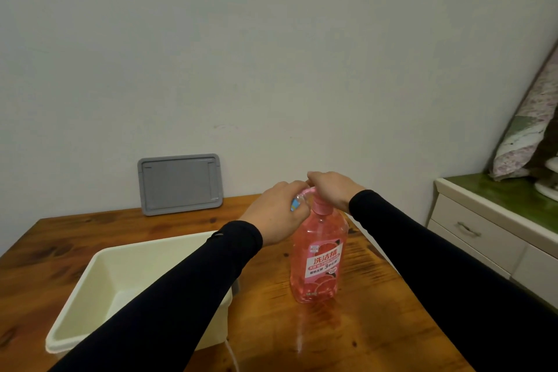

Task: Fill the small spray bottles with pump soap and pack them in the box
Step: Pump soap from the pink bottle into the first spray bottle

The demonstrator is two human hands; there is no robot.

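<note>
A tall pink pump soap bottle [318, 260] stands upright on the wooden table [377, 326], right of centre. My right hand [333, 190] rests on top of its pink pump head, fingers curled over it. My left hand [276, 216] grips a small clear spray bottle [296, 201] with a blue label, held just under the pump's spout; most of it is hidden in my fingers. A cream plastic box [99, 278] sits on the table at the left, partly behind my left forearm, and what I see of its inside looks bare.
A grey box lid [180, 184] leans against the wall at the back of the table. To the right stands a white drawer cabinet [483, 238] with a green top and a floral pillow [525, 136]. A white cord [232, 353] runs off the table's front edge.
</note>
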